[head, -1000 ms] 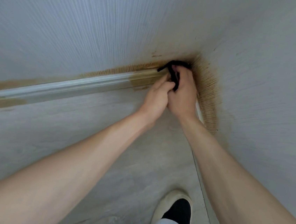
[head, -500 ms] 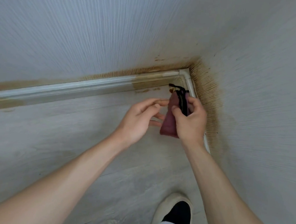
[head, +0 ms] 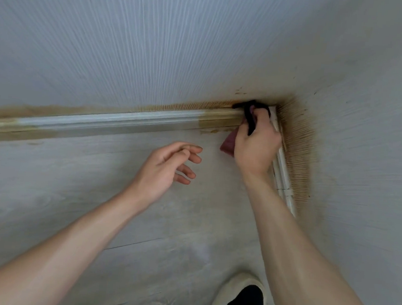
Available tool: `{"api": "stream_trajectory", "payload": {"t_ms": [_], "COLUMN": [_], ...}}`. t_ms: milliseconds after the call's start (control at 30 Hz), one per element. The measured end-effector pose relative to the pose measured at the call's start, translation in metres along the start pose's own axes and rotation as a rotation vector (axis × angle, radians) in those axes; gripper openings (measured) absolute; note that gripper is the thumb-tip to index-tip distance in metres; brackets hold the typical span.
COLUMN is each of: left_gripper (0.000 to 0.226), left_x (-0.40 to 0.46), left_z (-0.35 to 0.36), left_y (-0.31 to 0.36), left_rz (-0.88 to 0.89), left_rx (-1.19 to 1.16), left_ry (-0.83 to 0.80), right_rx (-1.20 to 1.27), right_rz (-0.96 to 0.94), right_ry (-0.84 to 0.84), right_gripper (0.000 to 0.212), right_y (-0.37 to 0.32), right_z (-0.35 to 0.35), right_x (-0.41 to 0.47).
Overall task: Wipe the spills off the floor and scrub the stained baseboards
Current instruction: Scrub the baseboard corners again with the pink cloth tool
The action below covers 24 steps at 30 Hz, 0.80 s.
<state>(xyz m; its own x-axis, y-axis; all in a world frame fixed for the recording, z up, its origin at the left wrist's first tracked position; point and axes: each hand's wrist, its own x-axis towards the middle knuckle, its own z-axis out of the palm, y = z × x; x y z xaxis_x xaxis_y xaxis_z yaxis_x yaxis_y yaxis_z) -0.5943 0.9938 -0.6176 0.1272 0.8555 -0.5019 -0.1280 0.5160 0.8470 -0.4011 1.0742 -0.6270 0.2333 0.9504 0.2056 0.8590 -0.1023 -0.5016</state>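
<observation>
My right hand [head: 257, 141] grips a dark red cloth with black edging [head: 229, 144] and presses its black end against the baseboard in the room's corner. The white baseboard [head: 129, 117] runs along the left wall and carries brown stains near the corner [head: 219, 120] and at its far left end. A second baseboard [head: 285, 181] runs down the right wall, with brown staining on the wall beside it [head: 299, 147]. My left hand [head: 166, 168] hovers over the floor, fingers loosely curled, holding nothing.
Small brown spots mark the pale wood-look floor [head: 212, 131] just below the stained baseboard. My foot in a cream shoe with a black sock [head: 241, 303] stands at the bottom, near the right wall. Ribbed light walls meet at the corner.
My right hand carried the cloth from in front of me back up into the corner against the baseboard. My left hand let go of the cloth and drew back to the left.
</observation>
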Motion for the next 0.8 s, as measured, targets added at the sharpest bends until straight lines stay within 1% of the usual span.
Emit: {"api": "stream_trajectory", "payload": {"t_ms": [100,133,233,300,400,467,500,600,633,667,700,733,800], "left_gripper": [0.029,0.029,0.028,0.028,0.027,0.027,0.027,0.027,0.027,0.027,0.026,0.026,0.026], "left_x": [0.000,-0.001,-0.004,-0.006,-0.008,-0.009,-0.009,-0.014,-0.016,-0.017,-0.017,-0.018,-0.016], "left_z": [0.007,0.007,0.002,-0.004,-0.005,-0.003,-0.003,-0.007,-0.008,-0.010,-0.012,-0.014,-0.015], "left_y": [-0.003,-0.004,-0.008,-0.011,-0.013,-0.012,-0.011,-0.012,-0.012,-0.011,-0.010,-0.010,-0.008], "left_rz": [-0.012,-0.016,-0.022,-0.023,-0.026,-0.022,-0.016,-0.005,-0.007,-0.005,-0.004,-0.004,0.006], "left_rx": [0.021,0.028,0.018,0.003,-0.006,-0.015,-0.014,-0.011,-0.013,-0.015,-0.015,-0.018,-0.027], "left_ry": [-0.026,-0.029,0.006,0.052,0.086,0.091,0.087,0.078,0.075,0.080,0.086,0.091,0.102], "right_rx": [-0.051,-0.053,0.005,-0.007,-0.027,-0.019,-0.012,-0.008,-0.024,-0.051,-0.063,-0.065,-0.062], "right_rz": [-0.127,-0.108,0.019,0.032,-0.085,-0.167,-0.178,-0.049,-0.006,-0.011,-0.069,-0.167,-0.347], "right_ry": [-0.101,-0.089,0.044,0.012,-0.105,-0.141,-0.135,-0.018,0.002,-0.002,-0.043,-0.097,-0.187], "right_gripper": [0.037,0.038,0.037,0.034,0.029,0.031,0.033,0.039,0.038,0.036,0.035,0.034,0.034], "right_y": [0.016,0.021,0.012,-0.015,-0.042,-0.038,-0.030,-0.012,-0.012,-0.024,-0.039,-0.054,-0.061], "right_z": [-0.023,-0.032,-0.030,-0.010,0.010,0.004,-0.003,-0.018,-0.016,-0.009,-0.001,0.006,0.008], "right_x": [0.010,0.015,0.022,0.008,-0.018,-0.020,-0.014,0.007,0.007,0.002,-0.007,-0.018,-0.029]}}
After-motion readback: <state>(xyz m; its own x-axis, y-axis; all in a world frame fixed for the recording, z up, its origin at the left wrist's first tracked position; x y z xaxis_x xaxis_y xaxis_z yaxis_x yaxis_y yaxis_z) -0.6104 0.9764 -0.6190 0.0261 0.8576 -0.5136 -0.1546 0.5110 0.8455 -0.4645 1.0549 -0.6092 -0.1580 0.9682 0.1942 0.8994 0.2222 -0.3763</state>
